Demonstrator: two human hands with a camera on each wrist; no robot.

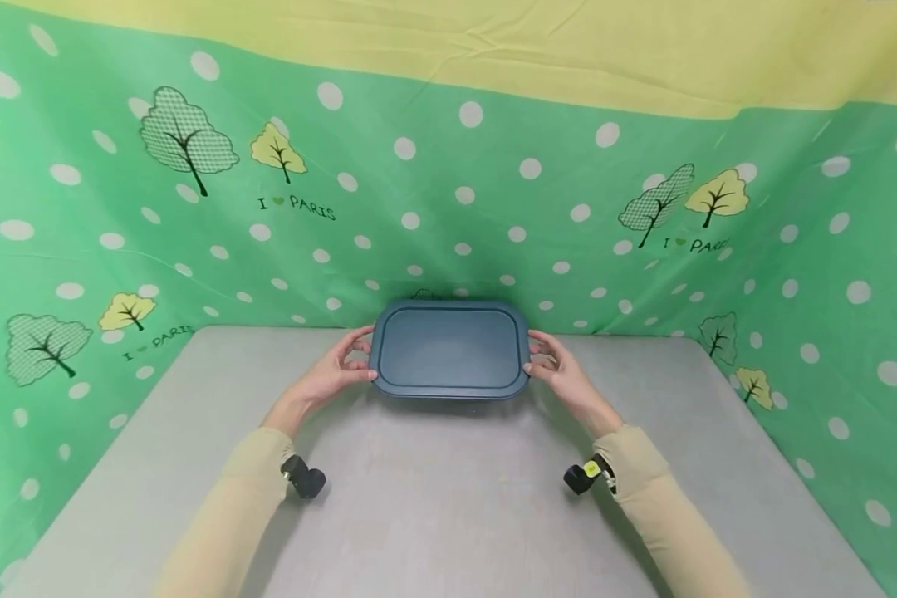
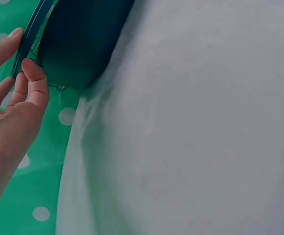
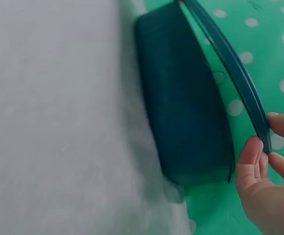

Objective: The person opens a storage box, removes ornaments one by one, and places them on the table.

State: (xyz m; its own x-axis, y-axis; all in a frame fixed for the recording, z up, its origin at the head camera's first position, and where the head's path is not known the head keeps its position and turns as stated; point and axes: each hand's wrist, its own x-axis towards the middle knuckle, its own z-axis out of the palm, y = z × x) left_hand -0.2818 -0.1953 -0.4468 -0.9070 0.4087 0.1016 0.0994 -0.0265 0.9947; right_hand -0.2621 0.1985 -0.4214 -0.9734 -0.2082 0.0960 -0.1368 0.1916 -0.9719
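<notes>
A blue-grey rounded rectangular lid [image 1: 449,349] is held level near the back of the table. My left hand [image 1: 332,374] pinches its left rim and my right hand [image 1: 564,378] pinches its right rim, thumbs on the near side. Under it stands a dark blue deep container [image 3: 181,98], which the lid hides almost wholly in the head view. Both wrist views show a gap between the lid and the container's rim, with green cloth visible through it. The container's inside cannot be seen.
The grey tabletop [image 1: 448,498] spreads in front of the container. A green cloth [image 1: 433,191] with white dots and printed trees hangs close behind it and along both sides. A small black camera [image 1: 306,479] sits on the left wrist, another camera [image 1: 579,477] on the right.
</notes>
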